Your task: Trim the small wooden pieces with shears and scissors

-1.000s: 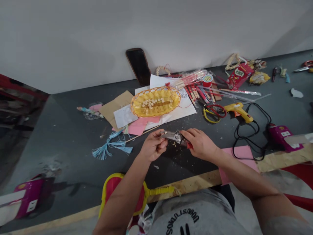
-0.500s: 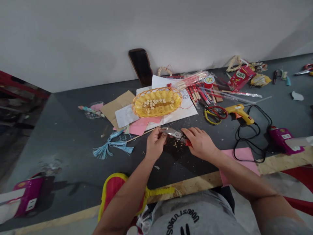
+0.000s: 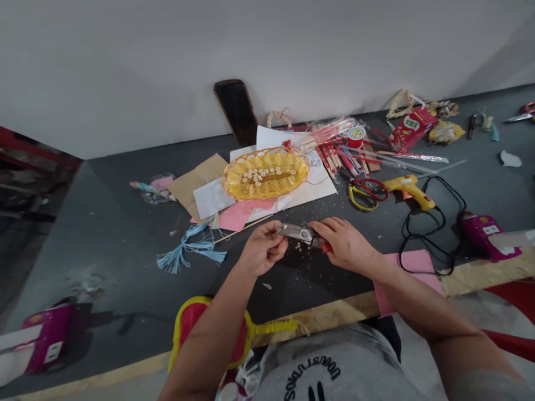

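"Held?"
"Shears [image 3: 304,234], steel-bladed, red-handled, just below frame centre; right hand [image 3: 346,246] wrapped round the handles; left hand [image 3: 262,249] pinching a small pale piece [image 3: 285,226] at the blades."
"Above?"
"Oval basket [image 3: 288,186], yellow, woven; knobbly beads [image 3: 259,175] inside."

Basket [image 3: 266,192]: yellow, orange rim. Tassel [image 3: 178,259]: light blue. Glue gun [image 3: 412,191]: yellow, orange trigger. Tabletop [image 3: 121,223]: dark grey. Drink carton [image 3: 412,129]: red, white lettering. Power strip [image 3: 485,236]: purple, white sockets. Shirt [image 3: 334,367]: grey, black lettering.
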Motion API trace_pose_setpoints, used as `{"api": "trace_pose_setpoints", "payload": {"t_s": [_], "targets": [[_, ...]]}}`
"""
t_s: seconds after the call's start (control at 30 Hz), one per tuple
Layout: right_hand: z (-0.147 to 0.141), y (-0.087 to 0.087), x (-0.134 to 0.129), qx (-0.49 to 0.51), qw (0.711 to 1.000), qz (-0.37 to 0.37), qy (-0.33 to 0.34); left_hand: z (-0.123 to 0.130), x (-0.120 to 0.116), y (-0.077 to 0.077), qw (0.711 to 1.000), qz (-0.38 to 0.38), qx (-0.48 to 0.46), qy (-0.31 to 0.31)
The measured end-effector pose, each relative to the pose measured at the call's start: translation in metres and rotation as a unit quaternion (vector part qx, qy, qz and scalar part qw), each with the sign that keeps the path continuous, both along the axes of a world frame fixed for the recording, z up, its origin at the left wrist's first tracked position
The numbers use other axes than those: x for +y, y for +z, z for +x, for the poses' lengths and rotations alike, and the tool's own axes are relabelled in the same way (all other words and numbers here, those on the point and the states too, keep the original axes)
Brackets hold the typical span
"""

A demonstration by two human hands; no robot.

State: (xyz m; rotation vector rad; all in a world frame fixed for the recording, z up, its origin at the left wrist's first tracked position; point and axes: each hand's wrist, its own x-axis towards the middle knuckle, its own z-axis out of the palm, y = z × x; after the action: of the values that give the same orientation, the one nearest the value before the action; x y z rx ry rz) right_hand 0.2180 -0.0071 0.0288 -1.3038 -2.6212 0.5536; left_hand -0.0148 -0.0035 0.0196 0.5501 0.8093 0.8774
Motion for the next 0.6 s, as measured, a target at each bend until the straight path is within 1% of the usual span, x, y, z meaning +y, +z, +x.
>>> {"api": "trace_pose_setpoints", "payload": {"t_s": [0.13, 0.23, 0.3, 0.37, 0.43, 0.47, 0.53, 0.6], "targets": [[-0.003, 0.000, -0.003, -0.015, 1.000, -0.011, -0.017, 0.004, 0.000, -0.002, 1.000, -0.006, 0.013, 0.013], [-0.006, 0.003, -0.003, -0.050, 0.998, -0.020, -0.033, 0.010, 0.000, -0.004, 0.997, 0.011, 0.058, 0.041], [-0.008, 0.005, -0.002, -0.064, 0.997, -0.015, -0.046, 0.013, 0.000, -0.007, 0.990, 0.051, 0.113, 0.074], [-0.010, 0.005, -0.002, -0.069, 0.996, -0.003, -0.058, 0.015, -0.001, -0.011, 0.971, 0.107, 0.184, 0.107], [-0.010, 0.004, -0.002, -0.072, 0.995, 0.009, -0.063, 0.014, -0.001, -0.013, 0.952, 0.150, 0.239, 0.122], [-0.010, 0.004, -0.002, -0.073, 0.995, 0.011, -0.061, 0.013, -0.001, -0.014, 0.947, 0.158, 0.250, 0.124], [-0.010, 0.003, -0.001, -0.073, 0.996, 0.011, -0.051, 0.011, -0.001, -0.012, 0.955, 0.142, 0.234, 0.114], [-0.008, 0.004, 0.000, -0.071, 0.997, 0.008, -0.037, 0.008, -0.001, -0.008, 0.974, 0.099, 0.183, 0.090]]}}
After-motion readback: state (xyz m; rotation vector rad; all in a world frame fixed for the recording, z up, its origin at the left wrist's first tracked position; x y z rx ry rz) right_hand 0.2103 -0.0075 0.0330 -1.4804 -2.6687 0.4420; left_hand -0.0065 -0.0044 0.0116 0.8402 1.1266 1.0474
